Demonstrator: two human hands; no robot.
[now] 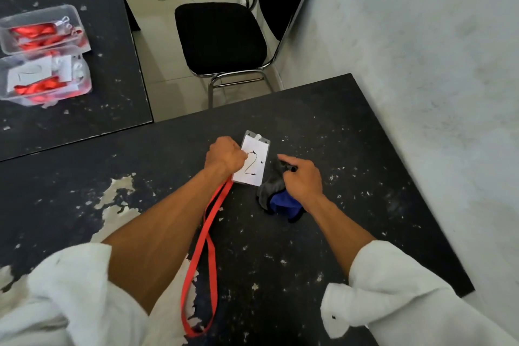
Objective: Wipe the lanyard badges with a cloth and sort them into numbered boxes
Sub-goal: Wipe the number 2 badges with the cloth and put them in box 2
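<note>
Looking down past my white sleeves (70, 289), I see the red lanyard strap (202, 261) looping over the scuffed black table (309, 247) and running up into my left hand (224, 156). That hand is a closed fist gripping the badge (254, 161) by its left edge; the badge shows a handwritten 2. Just beside it, my right hand (302, 177) curls around the grey-and-blue cloth (276, 196) on the tabletop. Beyond the table edge stands a black chair (220, 36). Far left, on a second table (112, 64), two clear boxes (42, 78) hold red lanyards.
</note>
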